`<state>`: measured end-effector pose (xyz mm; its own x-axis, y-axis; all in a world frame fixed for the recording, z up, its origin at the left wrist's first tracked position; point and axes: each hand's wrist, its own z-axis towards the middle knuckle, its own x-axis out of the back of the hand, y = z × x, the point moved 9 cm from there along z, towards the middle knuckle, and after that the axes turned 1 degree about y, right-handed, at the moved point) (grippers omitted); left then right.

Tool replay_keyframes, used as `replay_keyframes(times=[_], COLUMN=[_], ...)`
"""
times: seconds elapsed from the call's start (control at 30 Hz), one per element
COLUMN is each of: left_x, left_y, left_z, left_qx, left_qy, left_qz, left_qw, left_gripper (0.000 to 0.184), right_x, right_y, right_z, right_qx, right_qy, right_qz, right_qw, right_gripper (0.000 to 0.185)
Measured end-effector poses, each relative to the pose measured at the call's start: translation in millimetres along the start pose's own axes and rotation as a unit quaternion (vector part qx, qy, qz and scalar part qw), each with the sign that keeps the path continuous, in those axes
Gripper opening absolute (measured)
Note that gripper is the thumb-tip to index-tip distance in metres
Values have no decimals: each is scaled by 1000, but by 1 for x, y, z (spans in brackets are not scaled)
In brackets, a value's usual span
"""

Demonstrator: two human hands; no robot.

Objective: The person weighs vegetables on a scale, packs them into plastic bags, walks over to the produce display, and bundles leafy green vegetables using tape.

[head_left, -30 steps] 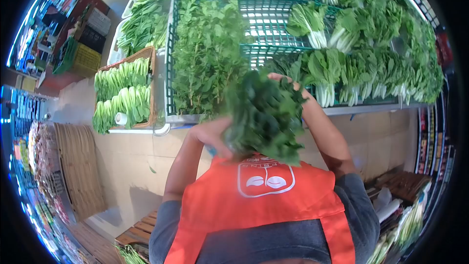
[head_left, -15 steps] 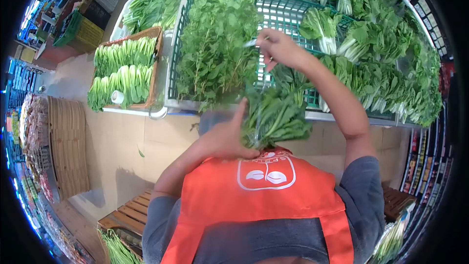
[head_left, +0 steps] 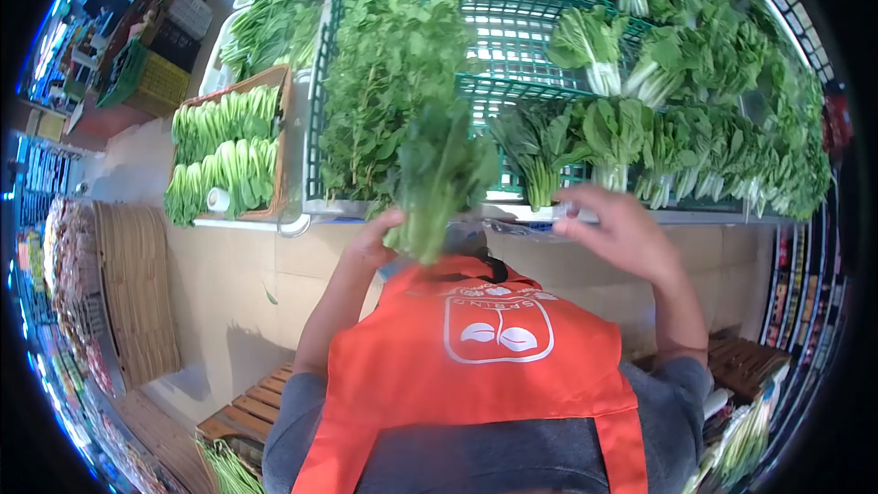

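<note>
A blurred bunch of leafy greens with pale green stems hangs upright in front of the apron, its leaves over the crate's near edge. My left hand grips it by the stem end from the left. To the right, my right hand is beside the base of a dark-leaved bunch standing in the crate. Its thumb and forefinger are bent towards each other around something small that I cannot make out. Crumpled clear plastic lies by the stand's front edge, close to the right fingertips.
The green plastic crate holds loose leafy stems at left and rows of white-stemmed greens at right. A basket of bok choy stands to the left. Stacked cardboard and a slatted wooden bench are lower left.
My right hand has come down from over the crate to its front edge. The bunch of greens has moved left and up from my apron with my left hand.
</note>
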<state>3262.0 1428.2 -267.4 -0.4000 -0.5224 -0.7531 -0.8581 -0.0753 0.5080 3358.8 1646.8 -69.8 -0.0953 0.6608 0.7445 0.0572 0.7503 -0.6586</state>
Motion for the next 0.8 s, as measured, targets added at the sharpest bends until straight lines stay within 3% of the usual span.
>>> replay_keyframes(times=[0.03,0.07,0.13,0.23,0.3,0.37,0.4,0.5,0.63,0.7,0.73,0.8], left_x=[6,21,45,11,-8,-11,-11,-12,-8,-4,-2,-3], left_y=[6,8,4,14,11,-2,-12,-28,-35,-39,-42,-43], left_z=[3,9,15,4,-2,2,6,11,-7,-15,-18,-20], left_qx=[-20,-36,-17,9,36,63,74,80,65,52,46,30], left_qy=[-12,-27,-134,-244,-273,-311,-327,-325,-301,-289,-283,-276], left_qz=[-9,-10,-54,-1,76,155,165,125,22,-28,-47,-78], left_qw=[1000,999,989,970,958,936,928,934,951,956,957,958], left_gripper=[66,67,74,87,93,96,97,97,98,99,99,99], right_x=[-14,-32,-63,-32,16,51,55,85,136,185,203,212], right_y=[18,40,72,94,129,114,113,144,101,108,129,155], right_z=[-13,-24,-62,-46,-22,13,37,121,184,210,226,263], right_qx=[8,-72,-223,-103,-169,-246,-220,-134,-159,-70,-64,-86], right_qy=[-33,-147,-362,-158,-27,10,33,191,255,446,481,452], right_qz=[-92,-51,44,256,246,145,137,27,135,-11,14,12], right_qw=[995,985,904,948,954,958,965,972,944,892,874,888], right_gripper=[23,25,29,32,31,28,29,24,25,25,25,27])
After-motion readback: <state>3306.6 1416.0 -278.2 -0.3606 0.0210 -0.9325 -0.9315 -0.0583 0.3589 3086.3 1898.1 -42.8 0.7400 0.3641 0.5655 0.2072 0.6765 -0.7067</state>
